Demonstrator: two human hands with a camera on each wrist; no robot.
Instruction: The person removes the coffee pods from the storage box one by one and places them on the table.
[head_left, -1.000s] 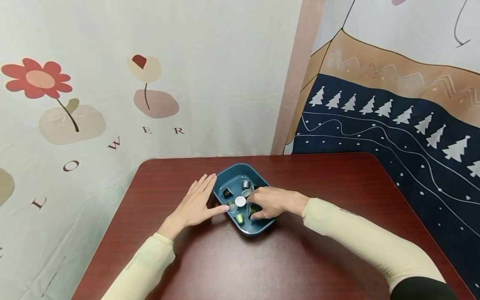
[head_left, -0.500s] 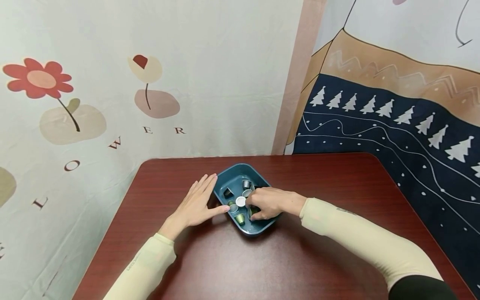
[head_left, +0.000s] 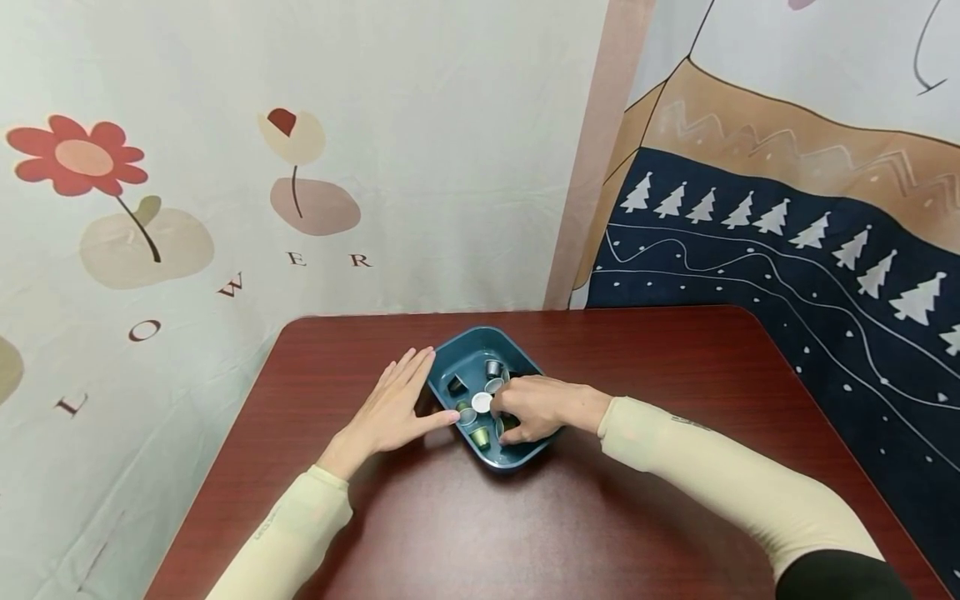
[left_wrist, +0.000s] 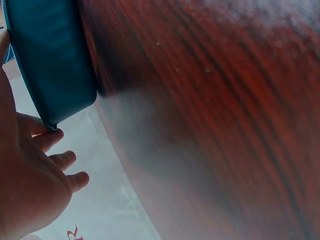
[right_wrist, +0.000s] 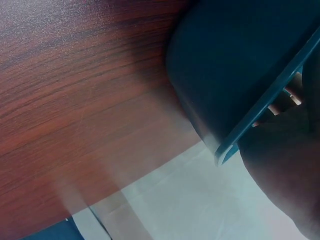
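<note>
A blue rectangular tray (head_left: pixel 467 340) holds several coffee capsules, among them a light green capsule (head_left: pixel 480 437), a white-lidded capsule (head_left: pixel 482 403), a dark capsule (head_left: pixel 456 385) and a silver-grey capsule (head_left: pixel 492 368). My left hand (head_left: pixel 386 412) rests against the tray's left rim, its fingers extended and the thumb reaching over the edge. Inside the right part of the tray, my right hand (head_left: pixel 543 408) bends its fingers and thumb round a dark green capsule (head_left: pixel 507 423), which they partly cover. In the right wrist view the tray wall (right_wrist: pixel 235 65) hides most of these fingers.
The tray stands on a reddish-brown wooden table (head_left: pixel 637 358), near its far edge. Behind the table hangs a pale curtain (head_left: pixel 450 167) with flower prints. A navy curtain (head_left: pixel 712 250) with white trees hangs on the right.
My right thumb and fingers have drawn slightly closer round the dark green capsule, which shows less now. My left hand and the tray stay practically where they were.
</note>
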